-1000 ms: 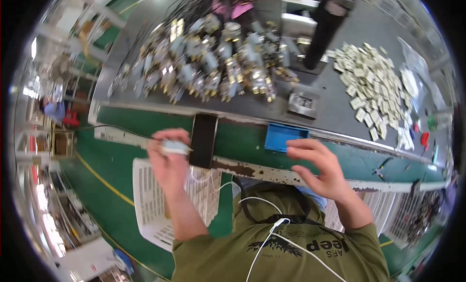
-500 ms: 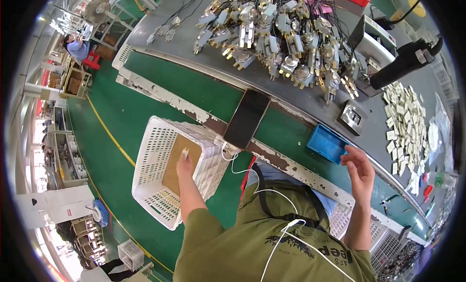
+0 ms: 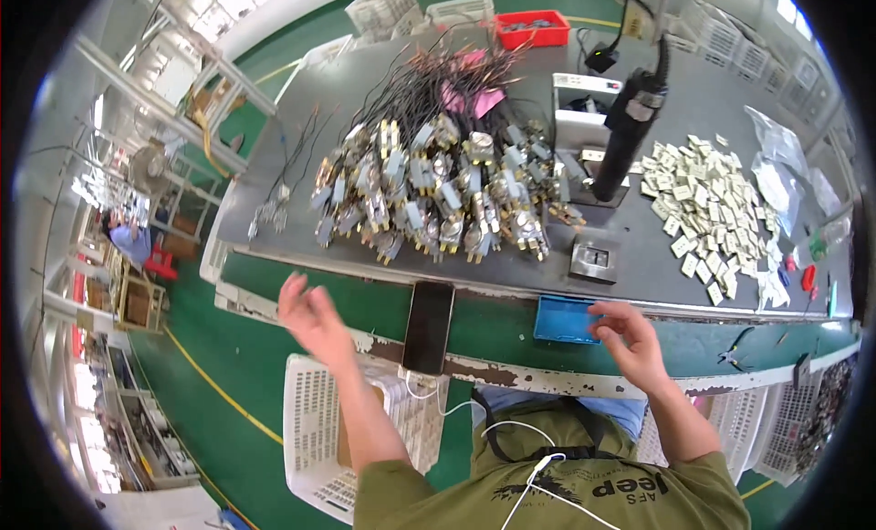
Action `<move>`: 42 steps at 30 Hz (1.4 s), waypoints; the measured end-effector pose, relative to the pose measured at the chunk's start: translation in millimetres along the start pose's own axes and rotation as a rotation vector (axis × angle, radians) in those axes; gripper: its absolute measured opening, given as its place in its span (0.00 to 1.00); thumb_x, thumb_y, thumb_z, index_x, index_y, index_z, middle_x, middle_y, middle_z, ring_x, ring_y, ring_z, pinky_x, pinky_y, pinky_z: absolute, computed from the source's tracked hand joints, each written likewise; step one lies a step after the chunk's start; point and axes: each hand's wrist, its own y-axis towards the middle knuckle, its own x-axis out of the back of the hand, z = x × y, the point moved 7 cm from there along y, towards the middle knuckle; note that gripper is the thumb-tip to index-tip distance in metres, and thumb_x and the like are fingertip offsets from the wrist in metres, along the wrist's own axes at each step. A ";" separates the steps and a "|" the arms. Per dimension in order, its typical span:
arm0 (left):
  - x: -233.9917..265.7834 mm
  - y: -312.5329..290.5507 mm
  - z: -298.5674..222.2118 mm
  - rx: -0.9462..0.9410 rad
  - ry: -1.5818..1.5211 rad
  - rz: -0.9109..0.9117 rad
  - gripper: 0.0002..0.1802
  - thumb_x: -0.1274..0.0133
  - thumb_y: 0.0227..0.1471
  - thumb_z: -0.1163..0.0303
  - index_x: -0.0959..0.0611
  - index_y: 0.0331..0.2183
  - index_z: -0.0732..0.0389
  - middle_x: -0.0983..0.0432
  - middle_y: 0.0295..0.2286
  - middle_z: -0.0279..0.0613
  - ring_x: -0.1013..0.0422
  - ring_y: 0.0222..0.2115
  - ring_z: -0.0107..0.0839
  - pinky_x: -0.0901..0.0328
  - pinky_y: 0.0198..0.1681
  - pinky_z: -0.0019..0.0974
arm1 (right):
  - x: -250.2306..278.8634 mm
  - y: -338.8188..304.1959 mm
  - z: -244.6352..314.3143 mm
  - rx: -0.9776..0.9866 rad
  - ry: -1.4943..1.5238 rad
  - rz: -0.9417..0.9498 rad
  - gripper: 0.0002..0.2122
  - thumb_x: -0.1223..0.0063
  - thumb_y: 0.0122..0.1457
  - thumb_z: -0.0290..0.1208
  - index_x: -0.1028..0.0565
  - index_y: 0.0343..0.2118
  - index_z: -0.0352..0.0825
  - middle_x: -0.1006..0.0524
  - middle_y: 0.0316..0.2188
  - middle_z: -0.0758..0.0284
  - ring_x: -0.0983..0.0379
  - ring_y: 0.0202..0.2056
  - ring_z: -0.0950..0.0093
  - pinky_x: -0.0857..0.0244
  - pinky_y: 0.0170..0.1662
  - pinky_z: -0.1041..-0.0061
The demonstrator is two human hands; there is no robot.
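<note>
My left hand (image 3: 313,322) is in the air before the bench's front edge, above the white crate, its fingers apart and slightly blurred. Nothing shows in it. My right hand (image 3: 631,346) is beside the right end of a shallow blue tray (image 3: 564,319), with thumb and fingers apart and nothing visible between them. Behind the tray sits a small metal block fixture (image 3: 593,259). A heap of wired metal-and-grey parts (image 3: 447,188) lies on the bench in front of me. To its right spreads a pile of small cream-coloured pieces (image 3: 703,211).
A phone (image 3: 429,327) with a white cable rests on the front rail. The white crate (image 3: 310,430) stands below on the left. A black cylindrical tool (image 3: 625,133) rises beside a boxy device (image 3: 584,119). Pliers (image 3: 735,348) lie at right; a red bin (image 3: 532,30) is at the back.
My left hand has come up out of the crate, and the small pale piece it held is no longer seen in it. My view has swung round toward the bench; my right hand stays by the tray.
</note>
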 end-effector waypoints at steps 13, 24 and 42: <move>-246.8 37.4 -115.4 -0.337 0.429 0.650 0.24 0.46 0.50 0.56 0.21 0.45 0.60 0.23 0.33 0.48 0.27 0.32 0.46 0.34 0.37 0.46 | -8.7 -3.5 28.6 0.224 -0.089 0.043 0.16 0.49 0.58 0.17 0.27 0.49 0.33 0.26 0.43 0.60 0.24 0.38 0.72 0.29 0.41 0.76; -131.3 -67.5 -158.5 1.038 -1.428 0.659 0.20 0.55 0.60 0.54 0.31 0.46 0.58 0.31 0.27 0.40 0.36 0.16 0.27 0.39 0.16 0.29 | 34.5 -11.0 17.8 0.141 -0.153 -0.090 0.16 0.49 0.58 0.17 0.27 0.50 0.33 0.25 0.39 0.63 0.25 0.37 0.75 0.31 0.42 0.76; -81.4 -159.1 -213.0 0.740 -1.357 0.774 0.32 0.41 0.52 0.54 0.35 0.51 0.59 0.34 0.29 0.42 0.34 0.17 0.27 0.33 0.19 0.32 | 196.7 65.3 -39.5 -0.176 -1.323 -0.116 0.19 0.40 0.49 0.35 0.25 0.46 0.42 0.27 0.37 0.62 0.29 0.44 0.62 0.33 0.46 0.66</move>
